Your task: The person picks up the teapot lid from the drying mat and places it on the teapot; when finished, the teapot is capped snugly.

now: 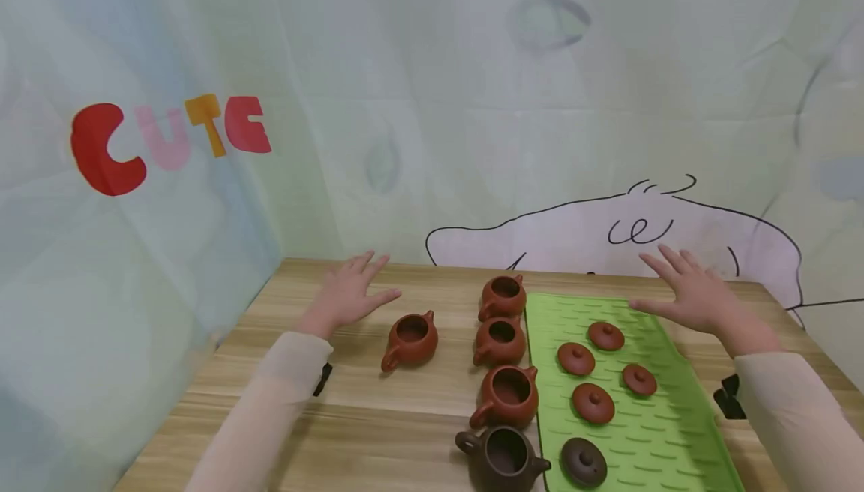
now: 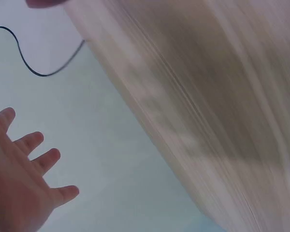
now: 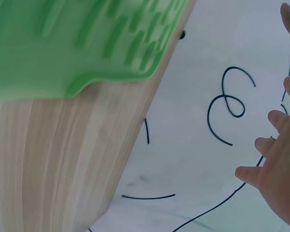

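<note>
My left hand [image 1: 347, 295] is spread in the air over the far left of the table and holds nothing. Nearest to it is a lidless reddish-brown teapot [image 1: 412, 340]. On the right, my right hand [image 1: 695, 293], fingers apart, hovers beyond the right edge of a green mat [image 1: 664, 439], also holding nothing. Several lidless teapots stand in a column along the mat's left edge: reddish-brown ones such as the farthest teapot [image 1: 502, 297], and a dark brown teapot [image 1: 505, 462] nearest me. On the mat lie several reddish-brown lids [image 1: 594, 403] and one dark brown lid [image 1: 583, 463].
The wooden table [image 1: 364, 432] ends at a back edge against a printed cloth [image 1: 405, 102]. The cloth bears colored letters at left and a line drawing behind the mat. In the right wrist view, the ribbed mat [image 3: 38, 58] lies close to the table's edge.
</note>
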The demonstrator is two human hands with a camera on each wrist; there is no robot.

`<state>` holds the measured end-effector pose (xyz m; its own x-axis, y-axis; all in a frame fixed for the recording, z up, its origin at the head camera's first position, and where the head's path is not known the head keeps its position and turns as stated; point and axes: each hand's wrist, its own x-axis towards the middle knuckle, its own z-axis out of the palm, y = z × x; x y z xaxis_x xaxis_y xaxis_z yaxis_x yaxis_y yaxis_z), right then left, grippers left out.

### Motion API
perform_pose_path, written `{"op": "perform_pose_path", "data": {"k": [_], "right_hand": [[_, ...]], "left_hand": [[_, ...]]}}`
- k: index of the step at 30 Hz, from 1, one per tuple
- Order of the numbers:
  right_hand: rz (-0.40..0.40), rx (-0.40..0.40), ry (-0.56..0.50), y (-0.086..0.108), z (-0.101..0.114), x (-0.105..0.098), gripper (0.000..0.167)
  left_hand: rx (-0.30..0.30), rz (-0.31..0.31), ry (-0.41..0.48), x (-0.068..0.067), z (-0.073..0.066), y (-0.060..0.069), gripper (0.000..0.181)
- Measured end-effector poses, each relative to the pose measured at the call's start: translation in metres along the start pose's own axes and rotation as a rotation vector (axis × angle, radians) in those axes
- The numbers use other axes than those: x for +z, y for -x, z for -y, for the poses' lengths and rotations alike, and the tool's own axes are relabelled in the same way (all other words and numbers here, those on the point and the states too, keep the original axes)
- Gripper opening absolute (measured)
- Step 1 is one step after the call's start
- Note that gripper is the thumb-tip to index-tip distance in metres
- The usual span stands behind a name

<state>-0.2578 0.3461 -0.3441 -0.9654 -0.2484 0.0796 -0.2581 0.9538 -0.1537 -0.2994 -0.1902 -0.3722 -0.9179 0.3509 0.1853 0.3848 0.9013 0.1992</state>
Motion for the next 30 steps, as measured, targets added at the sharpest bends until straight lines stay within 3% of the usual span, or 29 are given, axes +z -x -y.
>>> {"op": "perform_pose_path", "data": {"k": [14, 24, 30], "right_hand": [[-0.041, -0.024, -0.272, 0.008, 0.025, -0.007, 0.092], [-0.076, -0.037, -0.407, 0.008, 0.031, 0.019, 0.086], [-0.081, -0.067, -0.455, 0.006, 0.033, 0.034, 0.082]], "left_hand": [[0.002, -0.061, 0.306, 0.006, -0.056, -0.009, 0.082], [-0.021, -0.167, 0.568, 0.026, -0.099, -0.014, 0.076], [-0.054, -0.193, 0.742, 0.039, -0.119, -0.019, 0.072]]}}
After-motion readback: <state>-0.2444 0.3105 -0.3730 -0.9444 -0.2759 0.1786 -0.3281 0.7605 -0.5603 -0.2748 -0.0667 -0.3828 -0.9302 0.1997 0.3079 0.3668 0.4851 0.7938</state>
